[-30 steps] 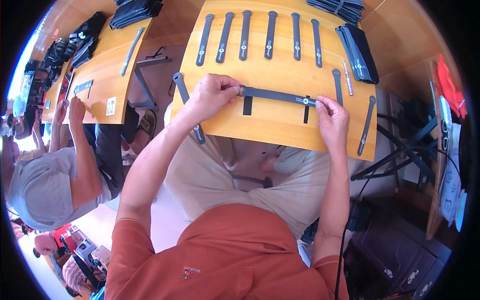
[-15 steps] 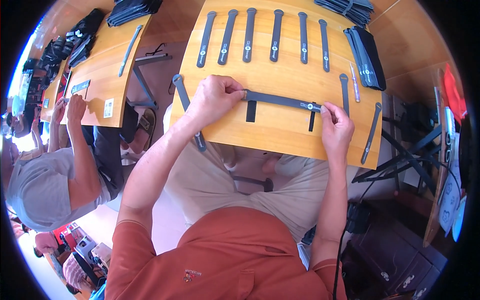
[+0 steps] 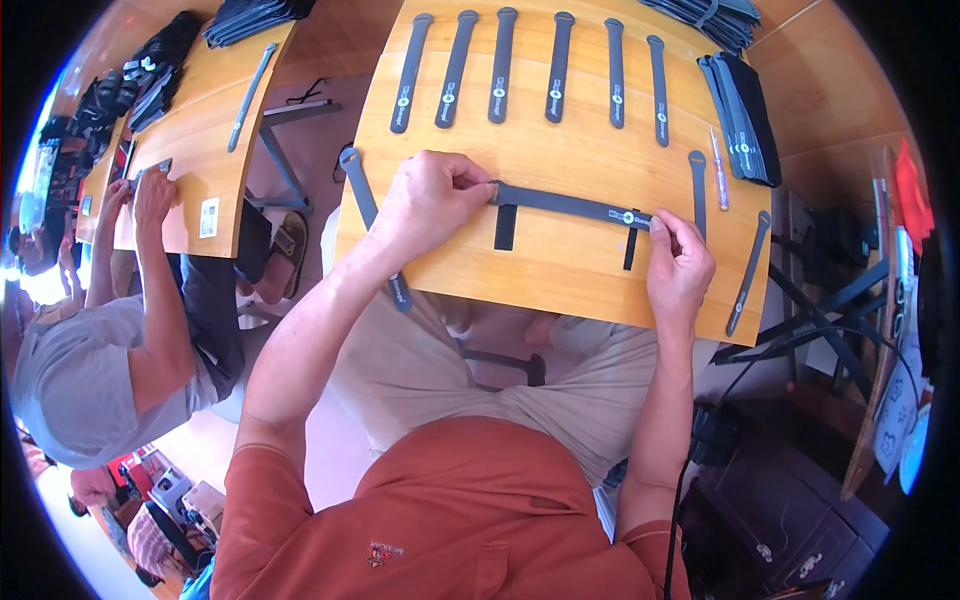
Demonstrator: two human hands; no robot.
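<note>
A dark grey strap with a pale printed mark stretches between my two hands over the wooden table. My left hand pinches its left end between thumb and fingers. The other end sits in the grip of my right hand. Below the strap, a wide black strip and a thinner black strip show against the wood. One loose strap lies beside my left wrist, partly hidden by my forearm. Another strap lies just beyond my right hand.
Several matching straps lie in a row across the table. At the right are a screwdriver, a strap bundle and a single strap. A stack of dark straps is at the far edge. A co-worker sits left.
The view has shifted slightly. Both my hands keep the strap stretched in nearly the same place. At the left table, the co-worker's hands now cover more of the piece they handle.
</note>
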